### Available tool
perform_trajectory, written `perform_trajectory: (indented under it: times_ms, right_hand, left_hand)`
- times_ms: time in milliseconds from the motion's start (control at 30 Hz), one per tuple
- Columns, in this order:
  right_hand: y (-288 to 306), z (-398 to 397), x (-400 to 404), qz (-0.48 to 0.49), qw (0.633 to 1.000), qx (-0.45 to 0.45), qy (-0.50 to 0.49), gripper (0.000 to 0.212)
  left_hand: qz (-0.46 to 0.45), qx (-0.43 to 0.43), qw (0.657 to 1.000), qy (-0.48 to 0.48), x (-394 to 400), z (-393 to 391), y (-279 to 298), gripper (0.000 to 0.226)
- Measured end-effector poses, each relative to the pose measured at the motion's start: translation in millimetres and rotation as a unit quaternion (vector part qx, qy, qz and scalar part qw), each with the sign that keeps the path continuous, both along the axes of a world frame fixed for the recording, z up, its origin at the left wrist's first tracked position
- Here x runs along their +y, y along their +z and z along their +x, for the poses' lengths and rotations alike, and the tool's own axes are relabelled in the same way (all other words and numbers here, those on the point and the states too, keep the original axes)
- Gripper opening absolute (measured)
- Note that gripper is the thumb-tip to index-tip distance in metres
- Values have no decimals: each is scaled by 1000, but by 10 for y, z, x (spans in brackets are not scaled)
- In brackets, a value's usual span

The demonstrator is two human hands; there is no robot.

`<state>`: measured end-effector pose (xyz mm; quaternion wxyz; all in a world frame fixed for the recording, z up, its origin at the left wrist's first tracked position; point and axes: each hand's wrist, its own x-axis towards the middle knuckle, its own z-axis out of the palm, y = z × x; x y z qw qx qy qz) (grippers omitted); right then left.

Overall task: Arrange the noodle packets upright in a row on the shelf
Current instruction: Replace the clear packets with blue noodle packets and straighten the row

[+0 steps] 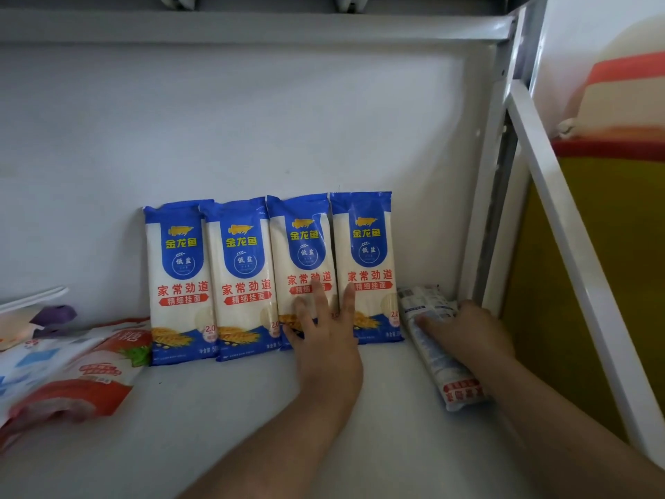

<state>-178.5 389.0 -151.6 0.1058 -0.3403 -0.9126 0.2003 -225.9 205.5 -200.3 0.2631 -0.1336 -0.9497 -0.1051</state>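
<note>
Your right hand (pixel 464 329) grips the last white plastic noodle packet (pixel 437 345), lying flat at lower right of the frame, its long axis running toward you, just right of the 4 upright blue-and-white packets (pixel 270 279). Your left hand (pixel 324 325), fingers spread, presses packets 3 and 4. The white shelf post (pixel 478 246) crowds the gap; red-and-white bags (pixel 72 372) lie far left.

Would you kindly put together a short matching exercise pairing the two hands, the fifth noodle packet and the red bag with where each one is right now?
Column one:
1. left hand
2. right hand
3. fifth noodle packet
4. red bag

Column two:
A. lying flat at the row's right end
B. lying at the shelf's left side
C. fingers spread on the upright packets' fronts
D. gripping the lying packet

Pairs: 1-C, 2-D, 3-A, 4-B
</note>
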Motion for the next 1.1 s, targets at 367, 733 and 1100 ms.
perform_trajectory:
  times_ms: [367,733,1100]
  right_hand:
    - [-5,-8,-153,23,1000,-1,3,92]
    - [-53,281,-232,20,975,221,-14,81]
    - [153,945,-930,-10,925,373,68,90]
  left_hand:
    - [5,21,1000,-7,-96,93,-20,94]
    - [55,-23,997,-54,-148,416,58,81]
    - [519,-339,757,-206,-91,1123,880,42]
